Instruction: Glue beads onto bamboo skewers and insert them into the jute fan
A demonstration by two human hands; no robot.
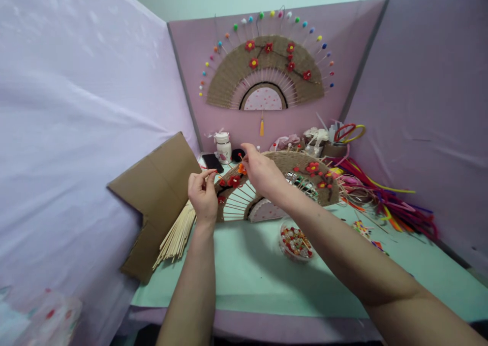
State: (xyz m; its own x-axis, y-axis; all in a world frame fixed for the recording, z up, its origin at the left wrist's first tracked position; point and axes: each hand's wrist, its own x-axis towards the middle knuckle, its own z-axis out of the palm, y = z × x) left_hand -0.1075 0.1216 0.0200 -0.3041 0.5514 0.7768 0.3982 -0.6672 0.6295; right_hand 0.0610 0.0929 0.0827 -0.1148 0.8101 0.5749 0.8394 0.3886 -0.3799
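A fan of twine-wrapped bamboo sticks stands on the table, with red and orange flowers on its band and beads on some stick tips. At its left end, my left hand is closed in a pinch, with a small red bead at the fingertips. My right hand reaches over the upper left of the band, fingers pressed together beside an orange flower and a red-beaded stick tip. What the right fingers hold is hidden. Below the fan sits a clear tub of red and white beads.
A finished-looking fan with coloured balls hangs on the back panel. Cardboard leans at left beside bamboo sticks. A white bottle and a phone stand behind. Scissors and pipe cleaners lie right.
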